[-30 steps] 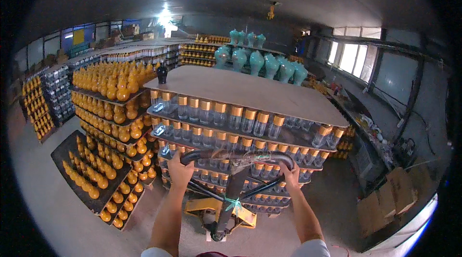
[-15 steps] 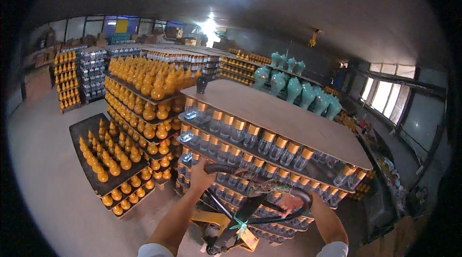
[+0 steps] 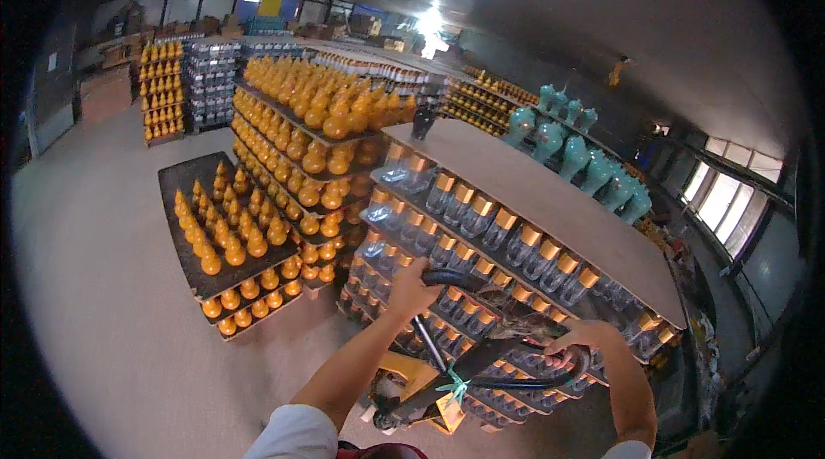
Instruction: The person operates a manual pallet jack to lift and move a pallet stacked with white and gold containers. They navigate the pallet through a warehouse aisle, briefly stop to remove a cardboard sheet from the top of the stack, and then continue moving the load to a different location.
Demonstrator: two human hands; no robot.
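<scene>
My left hand [image 3: 412, 290] is wrapped round the left side of a pallet jack's black loop handle [image 3: 460, 279]. On the right side of that loop, my right hand [image 3: 577, 340] curls over the bar with its fingers bent. The yellow base of the pallet jack [image 3: 408, 368] shows below, and a green tie [image 3: 455, 386] is knotted on its shaft. Just beyond the handle stands a tall layered stack of clear glass bottles with gold caps [image 3: 522, 246], covered by a flat brown board [image 3: 537, 180]. A dark bottle [image 3: 424, 121] stands on the board's left corner.
Left of the stack are tiers of orange gourd-shaped bottles [image 3: 326, 107] and a lower black-topped stack [image 3: 202, 174] of them. Large teal vases [image 3: 576, 158] stand behind the board. Grey floor [image 3: 112, 287] stretches along the left; clutter lines the window wall [image 3: 730, 201] at right.
The whole scene, with the stacks, handle and both hands, has shifted rightward in the picture. My right hand sits higher over the bar. Both hands stay on the handle.
</scene>
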